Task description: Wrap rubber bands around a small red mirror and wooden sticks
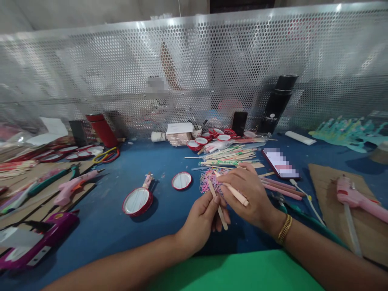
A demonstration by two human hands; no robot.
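A flat wooden craft stick (pixel 223 220) is pinched between the thumb and fingers of my left hand (pixel 200 216). My right hand (pixel 250 192) grips a pale peach marker-like pen (pixel 235 194), its tip pointing toward the upper part of the stick; whether they touch I cannot tell. Just beyond both hands lies a tangle of small coloured rubber bands (pixel 207 178). Left of them is a round red-rimmed mirror (pixel 182 180). A second red-rimmed mirror (pixel 137 201) with a decorated handle rests nearer the left. Behind my hands are several thin wrapped sticks (pixel 232 157).
Pink glue guns lie on cardboard at the left (pixel 65 192) and right (pixel 348 192). A purple power strip (pixel 45 238) is at the front left. Further back are a red bottle (pixel 102 130), a black bottle (pixel 277 107), a phone (pixel 280 163) and a perforated metal screen (pixel 121 76).
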